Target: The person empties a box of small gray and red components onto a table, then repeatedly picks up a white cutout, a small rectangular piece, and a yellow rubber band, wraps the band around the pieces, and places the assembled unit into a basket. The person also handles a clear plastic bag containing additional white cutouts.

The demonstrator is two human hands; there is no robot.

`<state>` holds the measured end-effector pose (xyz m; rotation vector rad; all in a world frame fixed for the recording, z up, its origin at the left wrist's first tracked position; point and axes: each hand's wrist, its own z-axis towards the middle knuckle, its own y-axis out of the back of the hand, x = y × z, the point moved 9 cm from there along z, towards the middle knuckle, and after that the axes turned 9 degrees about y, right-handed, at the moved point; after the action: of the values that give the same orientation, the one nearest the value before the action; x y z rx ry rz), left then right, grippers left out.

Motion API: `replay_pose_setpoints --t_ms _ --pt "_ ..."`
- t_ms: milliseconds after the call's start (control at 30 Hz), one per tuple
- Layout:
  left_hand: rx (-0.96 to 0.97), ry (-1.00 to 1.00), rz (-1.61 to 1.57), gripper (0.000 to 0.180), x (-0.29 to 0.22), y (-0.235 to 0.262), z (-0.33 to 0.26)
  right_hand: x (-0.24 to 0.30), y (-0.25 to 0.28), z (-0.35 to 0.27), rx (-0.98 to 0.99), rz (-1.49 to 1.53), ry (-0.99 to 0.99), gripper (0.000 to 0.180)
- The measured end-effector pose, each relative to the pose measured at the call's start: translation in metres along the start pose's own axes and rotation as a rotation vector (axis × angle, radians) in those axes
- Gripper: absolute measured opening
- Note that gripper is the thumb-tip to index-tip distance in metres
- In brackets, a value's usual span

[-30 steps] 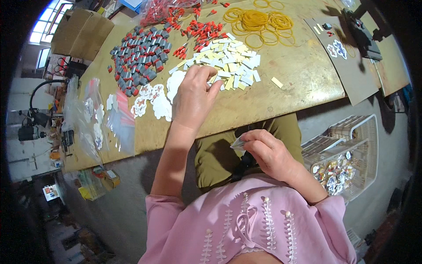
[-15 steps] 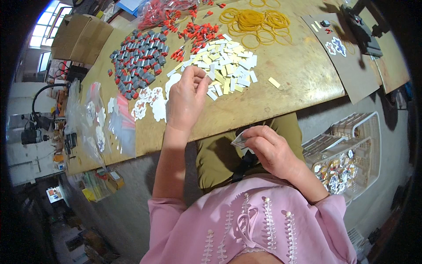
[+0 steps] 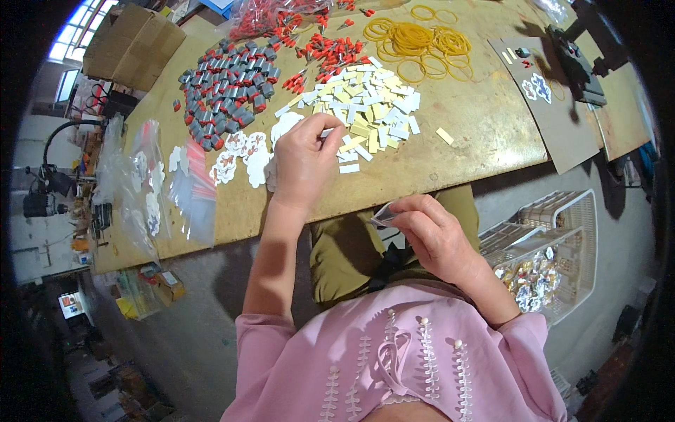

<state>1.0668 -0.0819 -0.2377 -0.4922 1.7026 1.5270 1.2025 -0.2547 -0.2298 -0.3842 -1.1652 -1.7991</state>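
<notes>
My left hand (image 3: pixel 304 163) is over the table at the near left edge of a pile of small rectangular white and pale-yellow pieces (image 3: pixel 380 112). Its thumb and index finger are closed on a small pale rectangular piece (image 3: pixel 326 132), partly hidden by the fingers. Above my lap, my right hand (image 3: pixel 437 235) pinches a small clear plastic bag (image 3: pixel 383 215) by its edge; what is inside cannot be made out. White die-cut cards (image 3: pixel 256 165) with printed figures lie just left of my left hand, partly covered by it.
Grey-and-red small parts (image 3: pixel 228 91), red-tipped pieces (image 3: pixel 330 56) and yellow rubber bands (image 3: pixel 415 39) lie in heaps on the table. Flat plastic bags (image 3: pixel 193 197) are at the left edge. A white basket (image 3: pixel 587 267) of filled packets stands at the lower right.
My left hand has drawn slightly toward me, its fingertips lower beside the pile. One white piece now lies crosswise at the pile's near edge. My right hand keeps the bag almost in place.
</notes>
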Motion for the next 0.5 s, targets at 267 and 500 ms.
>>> replay_pose_setpoints --t_ms 267,500 --pt "0.350 -0.187 -0.101 0.009 -0.053 0.006 -0.081 0.011 -0.005 0.014 0.046 -0.002 0.019 0.022" --pt "0.354 -0.152 -0.082 0.021 -0.044 0.011 -0.095 0.021 -0.017 0.015 0.058 0.025 0.062 0.020"
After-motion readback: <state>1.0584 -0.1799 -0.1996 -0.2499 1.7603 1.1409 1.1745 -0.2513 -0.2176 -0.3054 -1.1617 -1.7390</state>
